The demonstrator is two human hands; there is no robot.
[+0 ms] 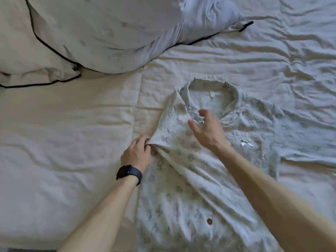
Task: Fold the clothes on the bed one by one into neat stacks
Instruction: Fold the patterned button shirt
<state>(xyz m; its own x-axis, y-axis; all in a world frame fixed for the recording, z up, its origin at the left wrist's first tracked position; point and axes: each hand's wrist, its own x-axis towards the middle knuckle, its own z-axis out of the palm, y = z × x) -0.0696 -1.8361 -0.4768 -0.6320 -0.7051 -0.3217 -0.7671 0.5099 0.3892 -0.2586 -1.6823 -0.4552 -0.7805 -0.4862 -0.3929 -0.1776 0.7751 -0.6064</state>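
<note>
A pale button-up shirt (183,188) with a small floral print lies front up on the bed, collar pointing away from me. Its left sleeve is folded in over the chest; the right sleeve (301,139) lies spread out to the right. My left hand (138,153), with a black watch on the wrist, pinches the folded edge of the left sleeve at the shirt's left side. My right hand (207,130) hovers over the chest just below the collar, fingers spread and loosely bent, holding nothing. A brown button (209,221) shows low on the placket.
The shirt lies on a wrinkled cream bedsheet (63,142). Two pillows with dark piping (101,33) sit at the top left. The sheet is heavily creased at the upper right.
</note>
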